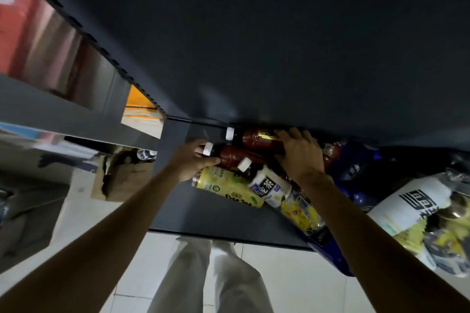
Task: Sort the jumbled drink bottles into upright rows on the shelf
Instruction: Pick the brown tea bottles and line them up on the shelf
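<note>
A jumble of drink bottles lies on its side on the dark shelf (pixel 203 213). My left hand (pixel 193 161) grips the neck end of a brown bottle with a white cap (pixel 229 154). My right hand (pixel 300 152) is closed over a second brown bottle with a white cap (pixel 251 136), which lies further back. In front of them lie a yellow lemon-tea bottle (pixel 226 185), a white-labelled tea bottle (pixel 269 185) and a bottle with a yellow cartoon label (pixel 302 208). A large white-labelled bottle (pixel 409 208) lies at the right.
The dark board of the shelf above (pixel 254 33) hangs low over the bottles. Dark blue bottles (pixel 356 168) lie behind my right wrist. A torn cardboard box (pixel 122 175) stands on the tiled floor at the left. My legs (pixel 216 274) stand just before the shelf's front edge.
</note>
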